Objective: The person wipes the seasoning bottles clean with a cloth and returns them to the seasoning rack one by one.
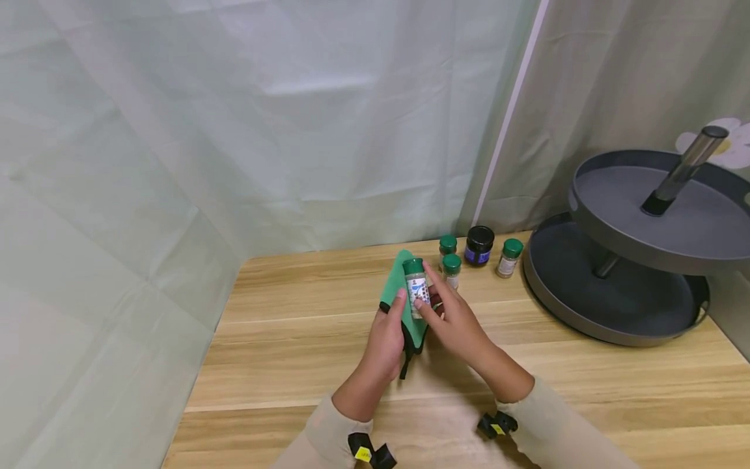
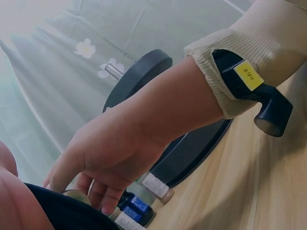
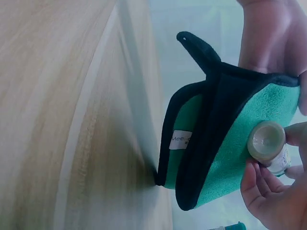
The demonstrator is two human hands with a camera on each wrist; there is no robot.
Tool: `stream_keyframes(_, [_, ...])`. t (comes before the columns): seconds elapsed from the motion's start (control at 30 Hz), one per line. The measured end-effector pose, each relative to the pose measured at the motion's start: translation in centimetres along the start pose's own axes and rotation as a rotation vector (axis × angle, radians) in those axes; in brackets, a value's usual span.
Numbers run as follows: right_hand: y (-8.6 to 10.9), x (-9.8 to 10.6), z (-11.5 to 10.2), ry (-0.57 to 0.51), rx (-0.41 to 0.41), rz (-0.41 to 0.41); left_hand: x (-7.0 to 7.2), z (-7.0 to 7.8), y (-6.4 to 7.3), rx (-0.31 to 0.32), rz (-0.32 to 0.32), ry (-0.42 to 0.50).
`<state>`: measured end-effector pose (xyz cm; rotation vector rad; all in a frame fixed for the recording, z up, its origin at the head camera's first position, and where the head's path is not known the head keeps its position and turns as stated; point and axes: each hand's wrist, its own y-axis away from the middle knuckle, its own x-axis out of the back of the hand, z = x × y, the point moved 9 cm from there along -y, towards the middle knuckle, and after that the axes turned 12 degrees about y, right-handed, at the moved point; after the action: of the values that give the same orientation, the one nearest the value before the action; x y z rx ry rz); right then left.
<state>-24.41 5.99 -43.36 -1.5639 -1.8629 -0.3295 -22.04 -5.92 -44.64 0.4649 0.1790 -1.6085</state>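
Note:
My left hand (image 1: 383, 345) holds a folded green cloth (image 1: 394, 286) with black edging, a little above the table. Against the cloth's green face lies a small spice jar (image 1: 418, 294) with a green cap and a printed white label. Thumb and fingers of my right hand (image 1: 463, 326) pinch this jar near its lower part. In the right wrist view the jar's round base (image 3: 267, 141) faces the camera, beside the plush green fabric (image 3: 230, 158). A black loop (image 3: 199, 50) hangs from the cloth's edge, and the fingers behind the cloth are mostly hidden.
Behind my right hand stand two green-capped jars (image 1: 448, 245) (image 1: 452, 266), a black-lidded dark jar (image 1: 480, 246) and another green-capped jar (image 1: 509, 258). A two-tier dark grey round tray (image 1: 615, 329) with a metal post fills the right side. Pale curtains (image 1: 351, 130) hang behind the wooden table (image 1: 281, 352).

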Motion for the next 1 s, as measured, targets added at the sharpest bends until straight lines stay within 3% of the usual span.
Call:
stream_keyframes(0.17, [0.0, 0.0, 0.0, -0.016, -0.008, 0.003, -0.1, -0.1, 0.0, -0.003, 0.013, 0.008])
stream_keyframes(0.47, [0.8, -0.5, -1.7, 0.044, 0.120, 0.000, 1.2, 0.6, -0.4, -0.038, 0.080, 0.057])
stream_keyframes(0.63, [1.0, -0.6, -2.4, 0.004, 0.171, -0.015, 1.5, 0.9, -0.6, -0.052, 0.094, 0.093])
stream_keyframes(0.83, [0.8, -0.6, -2.2, -0.012, 0.144, -0.034, 1.0, 1.0, -0.4, -0.068, 0.055, 0.101])
stream_keyframes(1.0, [0.5, -0.1, -1.5, -0.007, 0.075, 0.006, 0.3, 0.7, -0.1, -0.057, 0.011, 0.065])
